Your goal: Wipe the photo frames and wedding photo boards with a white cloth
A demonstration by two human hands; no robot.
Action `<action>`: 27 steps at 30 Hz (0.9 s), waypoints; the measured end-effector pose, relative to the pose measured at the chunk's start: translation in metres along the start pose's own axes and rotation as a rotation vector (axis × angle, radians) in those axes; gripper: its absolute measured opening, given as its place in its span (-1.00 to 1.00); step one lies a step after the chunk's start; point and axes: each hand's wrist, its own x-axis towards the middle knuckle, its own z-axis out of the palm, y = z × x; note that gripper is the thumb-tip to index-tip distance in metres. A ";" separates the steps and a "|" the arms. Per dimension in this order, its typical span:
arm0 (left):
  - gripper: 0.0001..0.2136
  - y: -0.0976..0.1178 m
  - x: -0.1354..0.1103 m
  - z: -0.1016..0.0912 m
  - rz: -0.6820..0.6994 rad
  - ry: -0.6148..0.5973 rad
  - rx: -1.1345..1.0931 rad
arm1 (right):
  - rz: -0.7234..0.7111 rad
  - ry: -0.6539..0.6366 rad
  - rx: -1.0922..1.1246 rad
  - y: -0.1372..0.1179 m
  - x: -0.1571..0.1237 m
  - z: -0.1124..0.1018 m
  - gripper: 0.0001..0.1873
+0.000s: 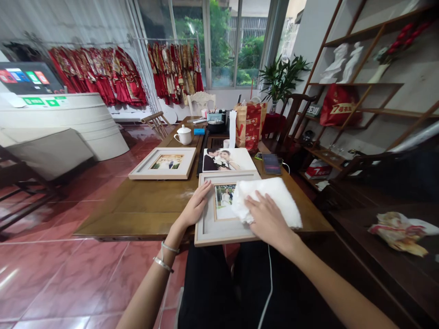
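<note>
A picture frame (206, 232) with a pale wooden edge and a small wedding photo lies at the table's near edge, its front side slightly over it. My left hand (196, 204) holds the frame's left side, fingers over the rim. A white cloth (286, 201) covers the right part of the frame and hides some of the photo. My right hand (266, 217) presses on the cloth, fingers bent into it. Just behind the frame lies a larger wedding print (236, 160) of a couple. To the left, a second frame (137, 172) with a photo lies flat on the table.
On the wooden table (137, 214) stand a white lidded cup (184, 135), a black pot (216, 125), a red-and-tan paper bag (252, 125) and a dark tablet (272, 163) with a cable. A white cable (270, 278) hangs over my lap. Shelves rise at right.
</note>
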 end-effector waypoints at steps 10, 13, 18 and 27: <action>-0.54 0.001 0.000 0.000 -0.022 0.007 -0.032 | -0.286 -0.152 0.308 -0.029 -0.052 -0.026 -0.26; -0.55 0.001 0.000 -0.001 -0.025 0.003 -0.036 | -0.104 -0.173 0.181 -0.004 -0.049 -0.031 -0.32; -0.56 0.002 0.000 -0.001 -0.014 -0.001 -0.016 | 0.103 -0.050 0.001 0.032 -0.015 -0.023 -0.38; -0.59 0.006 0.000 -0.001 -0.035 0.013 -0.020 | -0.013 -0.012 0.005 -0.028 0.011 0.005 -0.40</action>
